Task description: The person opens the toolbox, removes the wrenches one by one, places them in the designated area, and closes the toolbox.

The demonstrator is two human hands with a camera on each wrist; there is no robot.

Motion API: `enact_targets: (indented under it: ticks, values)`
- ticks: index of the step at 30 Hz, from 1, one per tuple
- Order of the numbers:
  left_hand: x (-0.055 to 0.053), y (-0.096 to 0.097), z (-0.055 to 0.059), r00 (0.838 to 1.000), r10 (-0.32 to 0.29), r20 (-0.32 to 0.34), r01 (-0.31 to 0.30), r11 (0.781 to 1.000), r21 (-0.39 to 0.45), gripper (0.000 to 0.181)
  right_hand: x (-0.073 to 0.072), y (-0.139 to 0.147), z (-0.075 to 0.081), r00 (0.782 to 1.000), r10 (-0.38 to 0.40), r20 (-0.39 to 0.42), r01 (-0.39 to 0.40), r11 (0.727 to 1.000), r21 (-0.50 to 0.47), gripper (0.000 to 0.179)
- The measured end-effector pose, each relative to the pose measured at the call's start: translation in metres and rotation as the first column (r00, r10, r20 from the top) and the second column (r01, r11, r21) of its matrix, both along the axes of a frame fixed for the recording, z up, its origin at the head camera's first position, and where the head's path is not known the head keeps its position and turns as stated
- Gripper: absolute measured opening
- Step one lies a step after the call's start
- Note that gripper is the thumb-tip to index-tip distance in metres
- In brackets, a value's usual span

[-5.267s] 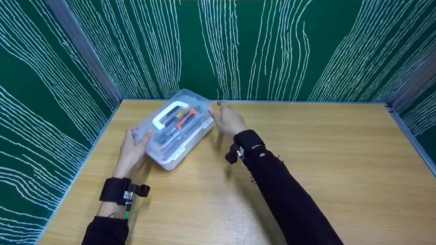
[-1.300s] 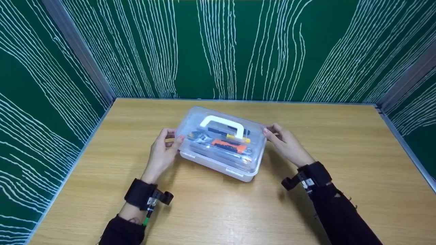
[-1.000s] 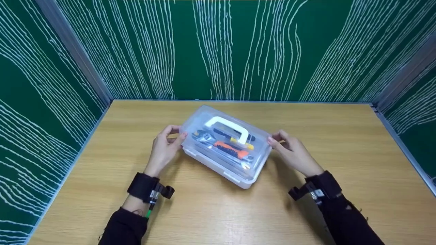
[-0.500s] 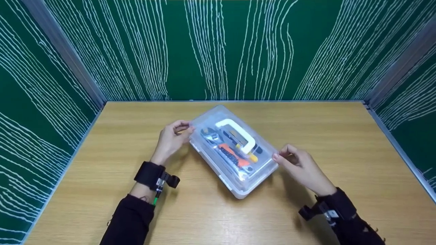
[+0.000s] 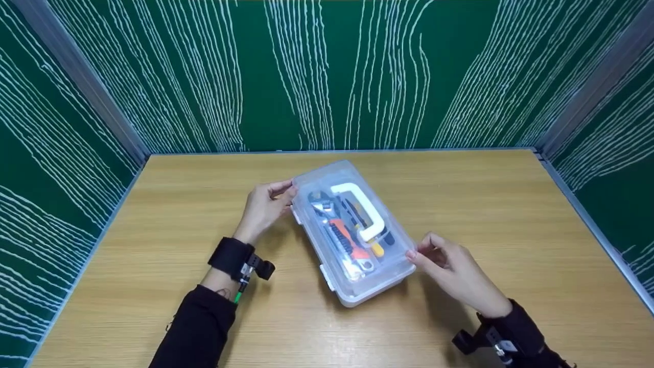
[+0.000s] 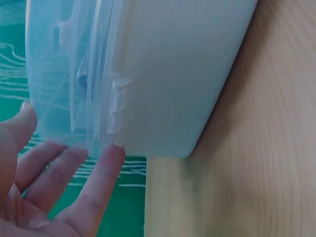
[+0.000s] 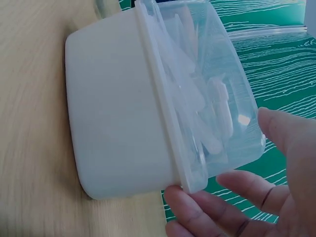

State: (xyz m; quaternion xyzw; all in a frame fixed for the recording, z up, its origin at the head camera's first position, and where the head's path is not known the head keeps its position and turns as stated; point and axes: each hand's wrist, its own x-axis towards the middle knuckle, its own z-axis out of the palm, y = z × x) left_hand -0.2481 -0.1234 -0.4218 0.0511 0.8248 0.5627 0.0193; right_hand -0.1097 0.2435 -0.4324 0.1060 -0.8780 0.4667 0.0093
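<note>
A clear-lidded plastic toolbox (image 5: 334, 268) stands at an angle on the table, a white handle (image 5: 375, 217) on its lid. Through the lid show an adjustable wrench (image 5: 323, 204), an orange-and-black handled tool (image 5: 347, 237) and a yellow-ended tool (image 5: 377, 249). My left hand (image 5: 265, 207) pinches the far left corner, thumb at the lid; in the left wrist view, the left fingers (image 6: 101, 182) touch the end below. At the near right corner, my right hand (image 5: 454, 268) pinches the edge. The right wrist view has the thumb on the lid and fingers (image 7: 187, 205) by the rim.
The wooden table (image 5: 204, 189) is bounded by green panels (image 5: 357, 76) with white wavy lines at the back and both sides. Grey posts (image 5: 84, 76) stand in the corners. Each wrist wears a black strap with a small camera (image 5: 264, 269).
Over the past seconds the toolbox has come right and nearer from the far left, then turned clockwise. The right hand, at first beside the box, now grips it and has moved nearer.
</note>
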Motion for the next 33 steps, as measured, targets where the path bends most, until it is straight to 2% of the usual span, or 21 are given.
enact_targets:
  ticks: [3, 7, 9, 12, 16, 20, 25, 29, 33]
  values:
    - [0.012, 0.007, -0.002, 0.999, 0.021, -0.049, -0.023, 0.999, -0.041, 0.047, -0.002, 0.003, 0.0, 0.998, 0.045, 0.035, -0.046, 0.999, 0.026, 0.021]
    - [0.042, 0.015, -0.004, 0.998, 0.01, -0.063, -0.016, 0.996, -0.091, 0.065, -0.008, 0.009, -0.004, 0.985, 0.154, 0.073, -0.159, 0.985, 0.072, 0.038]
    - [0.061, 0.018, -0.004, 0.999, -0.019, -0.045, 0.015, 0.996, -0.087, 0.074, -0.011, 0.013, -0.006, 0.978, 0.199, 0.071, -0.204, 0.976, 0.076, 0.042]
    - [0.084, 0.023, -0.005, 0.995, -0.093, -0.026, 0.091, 0.994, -0.057, 0.083, -0.013, 0.017, -0.009, 0.974, 0.215, 0.075, -0.219, 0.975, 0.041, 0.046]
    - [0.101, 0.03, -0.006, 0.988, -0.156, -0.002, 0.155, 0.988, -0.024, 0.092, -0.014, 0.018, -0.01, 0.976, 0.197, 0.096, -0.199, 0.98, 0.007, 0.047]
    - [0.108, 0.034, -0.007, 0.99, -0.145, 0.0, 0.144, 0.989, -0.041, 0.095, -0.015, 0.016, -0.008, 0.978, 0.188, 0.086, -0.191, 0.981, 0.036, 0.044]
    - [0.108, 0.037, -0.008, 0.99, -0.138, 0.007, 0.138, 0.988, -0.069, 0.098, -0.015, 0.018, -0.004, 0.98, 0.187, 0.066, -0.191, 0.979, 0.068, 0.037]
    - [0.103, 0.038, -0.01, 0.989, -0.15, 0.022, 0.151, 0.987, -0.054, 0.098, -0.017, 0.022, -0.002, 0.967, 0.25, 0.044, -0.252, 0.966, 0.049, 0.027]
    - [0.096, 0.036, -0.014, 0.982, -0.187, -0.011, 0.187, 0.982, -0.015, 0.092, -0.019, 0.025, 0.001, 0.943, 0.33, 0.035, -0.331, 0.943, 0.029, 0.018]
